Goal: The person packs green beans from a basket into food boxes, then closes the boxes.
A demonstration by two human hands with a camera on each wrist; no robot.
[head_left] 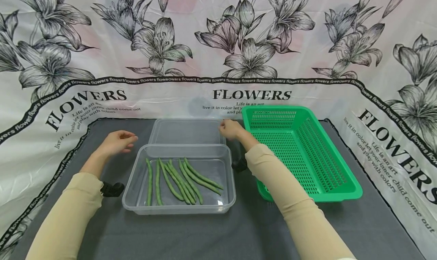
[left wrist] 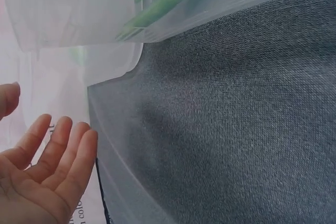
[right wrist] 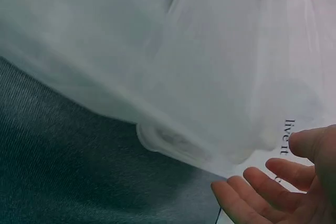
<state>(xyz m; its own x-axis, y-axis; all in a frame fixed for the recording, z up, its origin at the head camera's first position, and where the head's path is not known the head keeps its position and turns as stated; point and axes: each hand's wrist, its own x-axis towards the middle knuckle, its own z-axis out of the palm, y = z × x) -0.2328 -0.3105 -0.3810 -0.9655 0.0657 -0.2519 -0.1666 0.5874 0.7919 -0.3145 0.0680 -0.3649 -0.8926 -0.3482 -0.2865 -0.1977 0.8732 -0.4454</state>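
A clear plastic box (head_left: 181, 210) holds several long green beans (head_left: 158, 182), lying lengthwise on its bottom. Flat behind it lies a clear lid (head_left: 187, 131). My left hand (head_left: 117, 143) hovers beyond the box's back left corner, fingers relaxed and thumb apart in the left wrist view. By the lid's right edge is my right hand (head_left: 232, 130); the right wrist view shows its fingers (right wrist: 273, 192) loosely bent with nothing between them. Whether it touches the lid (right wrist: 173, 142) is unclear.
To the right stands a green perforated basket (head_left: 336, 196), partly behind my right forearm. Grey cloth (head_left: 164, 237) covers the table. A white flower-printed sheet (head_left: 205, 66) rises at the back and sides. Black wrist devices (head_left: 112, 189) sit below both hands.
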